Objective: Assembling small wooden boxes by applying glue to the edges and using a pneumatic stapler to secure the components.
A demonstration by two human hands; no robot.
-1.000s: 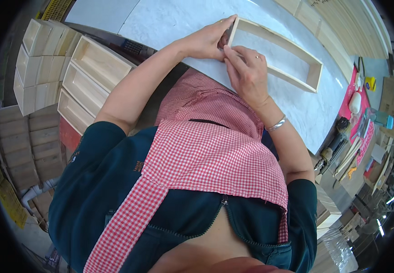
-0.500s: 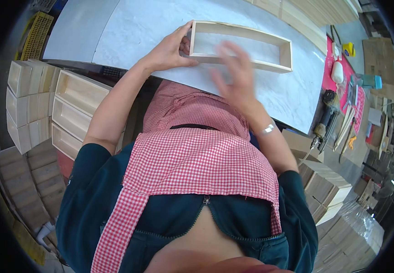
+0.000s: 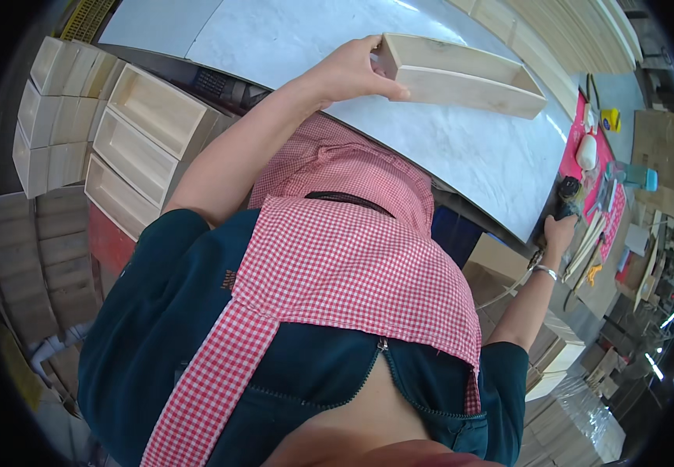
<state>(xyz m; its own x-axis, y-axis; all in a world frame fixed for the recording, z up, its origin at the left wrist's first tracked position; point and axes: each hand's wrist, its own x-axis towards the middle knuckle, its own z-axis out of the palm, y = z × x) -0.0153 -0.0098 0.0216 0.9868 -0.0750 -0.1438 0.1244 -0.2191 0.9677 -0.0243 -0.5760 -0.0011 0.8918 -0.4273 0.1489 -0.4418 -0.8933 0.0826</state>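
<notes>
My left hand (image 3: 356, 71) is closed on the left end of a long, narrow pale wooden frame (image 3: 461, 87). Its thumb lies along the near side and its fingers wrap the short end. The frame is tilted on the white marbled tabletop (image 3: 446, 148), so the inner face of its far side shows. Out at the right, my right hand (image 3: 559, 232) is wrapped around a black air nail gun (image 3: 569, 193) beside the table's right edge. Its fingers are partly hidden.
Stacked wooden boxes (image 3: 138, 152) stand left of the table. Wooden boards (image 3: 539, 50) lie along its far side. A pink cloth (image 3: 574, 144) on the right carries a white bottle (image 3: 586, 152); a teal-capped container (image 3: 642, 179) stands near it. Cartons (image 3: 500, 265) sit below at right.
My right hand has left the frame's near side and gone right to grip the air nail gun. The frame, still in my left hand, has tilted and turned slightly.
</notes>
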